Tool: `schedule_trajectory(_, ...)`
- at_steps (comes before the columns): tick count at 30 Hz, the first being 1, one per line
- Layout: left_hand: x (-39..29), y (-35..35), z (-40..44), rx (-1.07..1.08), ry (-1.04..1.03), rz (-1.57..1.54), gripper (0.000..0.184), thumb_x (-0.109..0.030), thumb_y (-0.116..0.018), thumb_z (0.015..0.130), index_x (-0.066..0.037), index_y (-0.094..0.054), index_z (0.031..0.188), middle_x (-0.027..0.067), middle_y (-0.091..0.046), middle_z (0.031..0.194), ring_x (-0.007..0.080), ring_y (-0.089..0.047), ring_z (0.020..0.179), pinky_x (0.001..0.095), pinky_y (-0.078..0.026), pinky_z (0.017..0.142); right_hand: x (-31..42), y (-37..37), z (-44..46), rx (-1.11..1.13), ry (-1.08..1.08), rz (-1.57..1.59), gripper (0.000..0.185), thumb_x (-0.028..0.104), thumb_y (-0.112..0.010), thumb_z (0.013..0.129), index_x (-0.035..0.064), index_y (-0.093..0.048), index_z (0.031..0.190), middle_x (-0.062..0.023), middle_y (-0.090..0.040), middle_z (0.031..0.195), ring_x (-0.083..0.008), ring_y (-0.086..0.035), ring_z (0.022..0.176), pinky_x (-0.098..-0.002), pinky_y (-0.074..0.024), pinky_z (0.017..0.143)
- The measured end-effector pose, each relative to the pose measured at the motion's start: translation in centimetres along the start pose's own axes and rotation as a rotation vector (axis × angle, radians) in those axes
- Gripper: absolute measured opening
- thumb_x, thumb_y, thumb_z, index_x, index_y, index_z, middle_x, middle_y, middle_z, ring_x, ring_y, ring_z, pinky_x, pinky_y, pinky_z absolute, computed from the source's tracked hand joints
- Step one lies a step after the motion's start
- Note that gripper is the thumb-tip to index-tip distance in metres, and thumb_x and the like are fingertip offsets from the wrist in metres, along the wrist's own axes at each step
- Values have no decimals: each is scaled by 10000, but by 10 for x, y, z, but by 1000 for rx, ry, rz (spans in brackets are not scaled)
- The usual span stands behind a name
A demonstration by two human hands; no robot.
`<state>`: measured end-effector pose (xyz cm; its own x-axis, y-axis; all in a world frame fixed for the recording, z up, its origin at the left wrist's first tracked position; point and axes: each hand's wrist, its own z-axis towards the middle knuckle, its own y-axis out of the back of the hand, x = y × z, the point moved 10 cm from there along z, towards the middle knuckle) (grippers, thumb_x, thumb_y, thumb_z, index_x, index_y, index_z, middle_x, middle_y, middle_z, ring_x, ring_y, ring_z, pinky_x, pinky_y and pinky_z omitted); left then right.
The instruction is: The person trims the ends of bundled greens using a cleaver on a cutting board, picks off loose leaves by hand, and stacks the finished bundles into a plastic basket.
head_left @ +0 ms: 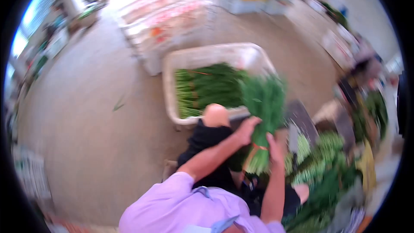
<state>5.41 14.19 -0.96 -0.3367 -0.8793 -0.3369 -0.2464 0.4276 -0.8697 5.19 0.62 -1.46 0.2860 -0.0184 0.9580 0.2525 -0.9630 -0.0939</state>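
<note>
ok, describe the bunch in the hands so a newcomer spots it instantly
Find the big white tub holding green bundles. At its near right corner is the bunch, leaves pointing away. Unlike the bundles lying inside, it is gripped between the left hand and right hand.

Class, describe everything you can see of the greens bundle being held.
The bundle looks leafy: blurred, feathery green tops, paler stalks. An orange tie circles it near the stalk ends. The left hand and right hand hold it, tops pointing away from the body, overlapping the white tub in view.
</note>
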Motion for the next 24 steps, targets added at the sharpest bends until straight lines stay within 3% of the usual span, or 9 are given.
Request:
schedule_trajectory(1,8,2,10,47,64,18,383,-272,-552,948,0,-600,1214,150,-686,1083,289,-673,968,443,-531,926,17,-11,-12,11,-46,-119,591,283,-681,927,-61,-490,1367,-143,-617,1273,-228,-596,1142,-363,-488,974)
schedule_trajectory(2,7,-1,10,79,41,42,424,-302,-523,969,5,-581,1257,160,-682,1144,292,-673,1013,446,-522,951,42,-27,-22,9,45,-123,605,295,-701,913,-78,-506,1347,-157,-630,1252,-230,-605,1137,-362,-483,982)
schedule_trajectory(5,1,-22,2,281,-84,101,644,-541,-523,986,-19,-523,1362,143,-638,1284,271,-638,1133,431,-498,1007,42,-13,-23,-127,101,-75,618,309,-741,885,-75,-531,1322,-157,-653,1217,-233,-629,1100,-364,-490,971)
schedule_trajectory(8,-5,-20,1,317,-285,357,607,-423,-667,948,-13,-505,1365,101,-634,1260,217,-615,1141,385,-482,1012,40,-6,-30,-193,83,-96,644,318,-779,856,-68,-536,1311,-159,-665,1198,-233,-645,1077,-370,-502,949)
schedule_trajectory(9,-4,-19,2,294,-264,345,537,-249,-763,892,-3,-530,1309,81,-636,1199,181,-621,1065,357,-490,966,38,-4,-27,-203,110,-137,638,317,-784,854,-62,-541,1305,-158,-670,1188,-229,-649,1067,-370,-506,939)
schedule_trajectory(12,-1,-12,5,200,-216,498,506,-190,-764,873,0,-540,1285,87,-644,1176,183,-630,1042,354,-512,933,35,-3,-21,-200,165,-222,599,311,-776,865,-47,-555,1291,-159,-678,1168,-215,-651,1057,-362,-509,922)
schedule_trajectory(16,0,1,3,92,-165,313,369,-127,-682,896,-5,-588,1231,95,-666,1135,196,-657,994,359,-539,883,30,0,-21,-252,155,-208,564,309,-735,894,-45,-553,1295,-153,-677,1166,-212,-648,1052,-356,-505,924)
schedule_trajectory(24,3,-6,4,159,-157,258,261,-84,-586,929,-10,-630,1176,81,-689,1105,193,-659,990,360,-533,887,42,6,-29,-282,189,-209,580,292,-672,933,-60,-500,1361,-189,-635,1248,-238,-611,1125,-369,-479,978)
